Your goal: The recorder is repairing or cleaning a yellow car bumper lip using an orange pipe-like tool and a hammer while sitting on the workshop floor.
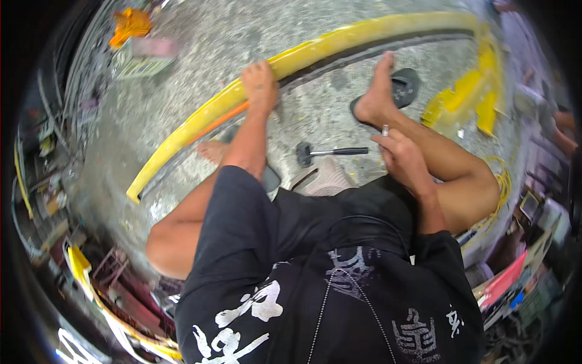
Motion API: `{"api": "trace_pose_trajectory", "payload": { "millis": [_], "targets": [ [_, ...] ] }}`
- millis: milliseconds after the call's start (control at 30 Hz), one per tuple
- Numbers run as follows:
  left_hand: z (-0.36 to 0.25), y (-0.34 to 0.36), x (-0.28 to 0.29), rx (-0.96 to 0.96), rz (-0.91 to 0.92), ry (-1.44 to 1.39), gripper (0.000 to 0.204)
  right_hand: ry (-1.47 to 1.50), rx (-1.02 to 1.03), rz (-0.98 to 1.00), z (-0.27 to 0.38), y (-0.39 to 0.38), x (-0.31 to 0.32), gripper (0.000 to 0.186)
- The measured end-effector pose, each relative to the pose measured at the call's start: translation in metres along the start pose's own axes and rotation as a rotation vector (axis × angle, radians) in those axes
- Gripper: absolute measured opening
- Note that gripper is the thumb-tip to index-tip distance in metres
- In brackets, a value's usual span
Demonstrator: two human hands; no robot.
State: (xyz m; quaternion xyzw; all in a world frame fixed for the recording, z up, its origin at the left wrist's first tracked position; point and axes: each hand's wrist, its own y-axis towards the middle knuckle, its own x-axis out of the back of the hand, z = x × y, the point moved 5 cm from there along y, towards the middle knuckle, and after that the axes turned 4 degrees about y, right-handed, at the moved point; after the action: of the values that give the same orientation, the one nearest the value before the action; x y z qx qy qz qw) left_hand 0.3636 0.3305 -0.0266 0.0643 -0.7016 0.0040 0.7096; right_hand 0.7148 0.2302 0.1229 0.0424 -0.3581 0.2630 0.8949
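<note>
Yellow strip [321, 45], long, glossy and bowed, is laid across the rough grey floor [327, 106], with an orange band [219, 125] along part of its near edge. It is held by the left hand [260, 88], whose fingers are curled over it. Well apart from it, a small silvery piece [385, 130] is pinched in the right hand [401, 155]. Between the legs, a black-handled hammer [326, 151] is laid flat. White characters are printed on the black shirt [351, 315].

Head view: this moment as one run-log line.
left hand: on yellow strip | right hand: holding small metal-tipped item | hammer: on floor, in neither hand
</note>
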Motion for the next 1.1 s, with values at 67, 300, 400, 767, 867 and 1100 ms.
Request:
{"api": "trace_pose_trajectory", "payload": {
  "millis": [67,300,400,767,867,1100],
  "targets": [
    [0.038,0.014,-0.012,-0.013,0.077,0.116,0.047,-0.005,0.121,-0.038,0.015,0.006,-0.003,0.020],
    [0.031,0.043,-0.024,-0.019,0.470,0.011,0.063,-0.066,0.101,-0.127,0.022,-0.007,0.010,0.022],
    [0.035,0.043,-0.024,-0.103,0.516,-0.061,0.071,-0.081,0.061,-0.077,0.029,-0.006,0.013,0.023],
    [0.032,0.031,-0.034,-0.082,0.554,-0.054,0.071,-0.142,0.117,0.026,0.062,-0.002,0.013,0.024],
    [0.027,0.035,-0.023,-0.089,0.582,-0.063,0.070,-0.114,0.119,-0.026,0.076,-0.001,0.016,0.020],
    [0.019,0.035,-0.011,-0.063,0.609,-0.048,0.071,-0.098,0.096,-0.082,0.079,0.002,0.020,0.015]
  ]
}}
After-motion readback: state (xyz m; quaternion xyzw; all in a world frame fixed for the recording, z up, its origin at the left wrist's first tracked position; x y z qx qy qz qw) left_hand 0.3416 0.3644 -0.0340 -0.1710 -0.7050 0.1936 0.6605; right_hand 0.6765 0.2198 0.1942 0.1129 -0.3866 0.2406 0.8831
